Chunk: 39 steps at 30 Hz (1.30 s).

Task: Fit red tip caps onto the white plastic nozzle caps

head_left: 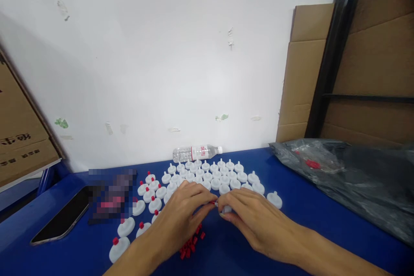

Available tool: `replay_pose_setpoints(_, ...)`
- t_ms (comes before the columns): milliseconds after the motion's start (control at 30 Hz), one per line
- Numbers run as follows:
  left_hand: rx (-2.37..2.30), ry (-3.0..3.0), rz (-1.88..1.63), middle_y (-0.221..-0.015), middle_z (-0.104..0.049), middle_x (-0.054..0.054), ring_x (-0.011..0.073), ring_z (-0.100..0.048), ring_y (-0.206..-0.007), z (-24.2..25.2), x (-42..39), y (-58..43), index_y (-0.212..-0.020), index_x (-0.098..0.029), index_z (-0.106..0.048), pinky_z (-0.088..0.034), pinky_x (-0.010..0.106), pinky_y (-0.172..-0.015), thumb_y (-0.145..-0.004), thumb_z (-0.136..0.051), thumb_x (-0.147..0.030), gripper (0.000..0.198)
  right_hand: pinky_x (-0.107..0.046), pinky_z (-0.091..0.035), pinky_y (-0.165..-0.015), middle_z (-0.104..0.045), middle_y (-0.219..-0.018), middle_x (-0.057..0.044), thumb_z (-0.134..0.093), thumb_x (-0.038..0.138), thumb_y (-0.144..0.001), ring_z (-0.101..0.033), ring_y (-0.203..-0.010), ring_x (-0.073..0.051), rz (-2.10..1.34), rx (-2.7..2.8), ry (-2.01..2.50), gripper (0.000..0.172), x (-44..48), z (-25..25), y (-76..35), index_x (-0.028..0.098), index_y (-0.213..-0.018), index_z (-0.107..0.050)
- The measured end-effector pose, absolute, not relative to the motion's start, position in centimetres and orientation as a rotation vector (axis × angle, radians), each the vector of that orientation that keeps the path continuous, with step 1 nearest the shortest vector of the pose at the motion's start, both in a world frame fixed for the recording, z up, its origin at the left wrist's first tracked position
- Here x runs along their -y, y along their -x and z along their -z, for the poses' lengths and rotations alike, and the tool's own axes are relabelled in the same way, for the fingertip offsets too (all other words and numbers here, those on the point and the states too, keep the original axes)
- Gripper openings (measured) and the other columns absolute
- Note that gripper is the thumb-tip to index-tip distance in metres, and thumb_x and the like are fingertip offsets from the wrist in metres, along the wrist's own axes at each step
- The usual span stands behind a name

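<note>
My left hand (190, 202) is closed in a pinch on a small red tip cap (213, 202), of which only a little shows. Opposite it, my right hand (250, 212) grips a white nozzle lid (226, 209), mostly covered by the fingers. The lid's spout points left and meets the red cap; how far the cap sits on it cannot be made out. Loose red caps (189, 248) lie in a pile below my hands. Beyond them stand many white lids (224, 180) with bare spouts. To the left, several white lids (119, 248) wear red caps.
A clear plastic bottle (197, 152) lies against the white wall. At left a phone (63, 215) rests beside a blurred-out packet (113, 198) on the blue table (310, 233). A dark plastic bag (355, 181) covers the right side, near cardboard (302, 73).
</note>
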State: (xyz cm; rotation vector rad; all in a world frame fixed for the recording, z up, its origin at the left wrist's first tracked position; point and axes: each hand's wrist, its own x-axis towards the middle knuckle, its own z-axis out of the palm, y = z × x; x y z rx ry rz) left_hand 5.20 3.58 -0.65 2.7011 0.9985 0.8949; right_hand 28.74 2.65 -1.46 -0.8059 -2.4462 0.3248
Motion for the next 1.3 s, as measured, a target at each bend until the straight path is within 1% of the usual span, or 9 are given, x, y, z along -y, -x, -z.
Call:
replay_pose_setpoints(133,-0.973,-2.707,-0.919,-0.096,-0.069,-0.003,0.0162,-0.062,-0.087,0.8,-3.4,-5.3,-0.103,-0.026,-0.067,-0.039,0.036,-0.087,-0.1,-0.061,-0.013,0.015,-0.034,-0.052,-0.083,-0.066,-0.105,-0.001,-0.054,0.016,-0.1,-0.065,-0.093,-0.019,-0.369,2.388,0.826,0.015,-2.6,1.7,-28.8,0.026,-0.109,-0.049)
replay_pose_setpoints(300,-0.973,-2.759,-0.941,-0.098,-0.069,-0.001,0.0173,-0.061,-0.087,0.8,-3.5,-5.3,-0.106,-0.025,-0.067,-0.04,0.037,-0.084,-0.101,-0.059,-0.015,0.014,-0.034,-0.053,-0.091,-0.063,-0.119,-0.003,-0.056,0.019,-0.1,-0.065,-0.107,-0.018,-0.364,2.276,0.788,0.02,-2.6,2.1,-28.9,0.028,-0.113,-0.044)
replay_pose_setpoints(467,-0.943,-2.744,-0.959,-0.098,-0.07,0.0,0.0179,-0.062,-0.088,0.7,-3.6,-5.2,-0.108,-0.025,-0.068,-0.042,0.036,-0.082,-0.1,-0.06,-0.012,0.017,-0.034,-0.055,-0.094,-0.066,-0.115,-0.003,-0.053,0.022,-0.103,-0.066,-0.11,-0.018,-0.324,2.217,0.729,0.012,-2.7,2.1,-29.0,0.028,-0.108,-0.044)
replay_pose_setpoints(567,-0.917,-2.644,-1.026,-0.099,-0.073,0.0,0.0175,-0.065,-0.09,0.7,-3.6,-5.3,-0.106,-0.025,-0.071,-0.045,0.035,-0.084,-0.098,-0.064,-0.012,0.016,-0.033,-0.055,-0.095,-0.068,-0.115,-0.004,-0.055,0.022,-0.103,-0.067,-0.113,-0.019,-0.311,2.199,0.697,0.011,-2.6,2.1,-28.9,0.027,-0.105,-0.045)
replay_pose_setpoints(733,-0.959,-2.511,-1.048,-0.093,-0.074,0.002,0.0188,-0.065,-0.086,1.0,-3.6,-5.5,-0.109,-0.024,-0.072,-0.048,0.035,-0.081,-0.098,-0.066,-0.018,0.014,-0.032,-0.056,-0.093,-0.071,-0.103,-0.003,-0.055,0.018,-0.102,-0.068,-0.114,-0.02,-0.234,2.156,0.609,0.013,-2.7,2.0,-28.8,0.026,-0.1,-0.045)
replay_pose_setpoints(867,-1.022,-2.508,-0.982,-0.092,-0.071,0.003,0.0197,-0.061,-0.087,1.1,-3.5,-5.4,-0.118,-0.026,-0.07,-0.048,0.034,-0.079,-0.101,-0.061,-0.022,0.019,-0.031,-0.057,-0.096,-0.073,-0.116,-0.006,-0.058,0.016,-0.101,-0.069,-0.115,-0.019,-0.173,2.16,0.525,0.014,-2.7,1.9,-28.8,0.026,-0.098,-0.048)
replay_pose_setpoints(967,-1.033,-2.517,-0.888,-0.089,-0.067,0.003,0.0187,-0.059,-0.086,0.8,-3.1,-5.5,-0.104,-0.022,-0.07,-0.045,0.03,-0.074,-0.104,-0.052,-0.019,0.018,-0.029,-0.057,-0.097,-0.074,-0.117,-0.005,-0.058,0.016,-0.101,-0.069,-0.115,-0.018,-0.205,2.121,0.528,0.014,-2.6,1.9,-28.7,0.026,-0.097,-0.049)
replay_pose_setpoints(1100,-1.004,-2.429,-0.845,-0.08,-0.064,0.001,0.0161,-0.059,-0.081,0.2,-2.4,-5.9,-0.082,-0.019,-0.064,-0.042,0.028,-0.074,-0.107,-0.043,-0.019,0.032,-0.027,-0.059,-0.094,-0.074,-0.119,-0.002,-0.057,0.015,-0.101,-0.07,-0.113,-0.017,-0.325,2.065,0.601,0.015,-2.3,2.2,-28.5,0.026,-0.093,-0.05)
replay_pose_setpoints(1300,-1.0,-2.333,-0.871,-0.073,-0.061,0.0,0.0156,-0.057,-0.073,-0.8,-1.5,-6.3,-0.078,-0.019,-0.059,-0.041,0.029,-0.07,-0.107,-0.041,-0.026,0.036,-0.027,-0.063,-0.089,-0.072,-0.124,-0.002,-0.054,0.011,-0.099,-0.07,-0.115,-0.018,-0.353,2.001,0.584,0.018,-1.7,2.7,-28.2,0.025,-0.089,-0.052)
